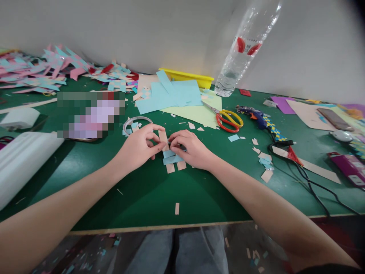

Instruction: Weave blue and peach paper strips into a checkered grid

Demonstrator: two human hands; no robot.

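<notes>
In the middle of the green table, both hands meet over a small weave of blue and peach paper strips [170, 159]. My left hand [142, 144] pinches an upright peach paper strip [163, 136] between thumb and fingers. My right hand [191, 147] has its fingers bent over the blue strips and presses on the weave, hiding part of it. Peach strip ends stick out at the weave's near side. Behind my left hand lies a roll of tape [125, 125]. Scissors with red and yellow handles [228, 120] lie beyond my right hand.
Blue paper sheets [182, 93] and a yellow tray [194, 78] stand at the back, beside a plastic bottle [242, 49]. Woven scraps [54, 68] pile up far left. A white box-like object [25, 163] sits left; black cables [310, 182] run off the right edge.
</notes>
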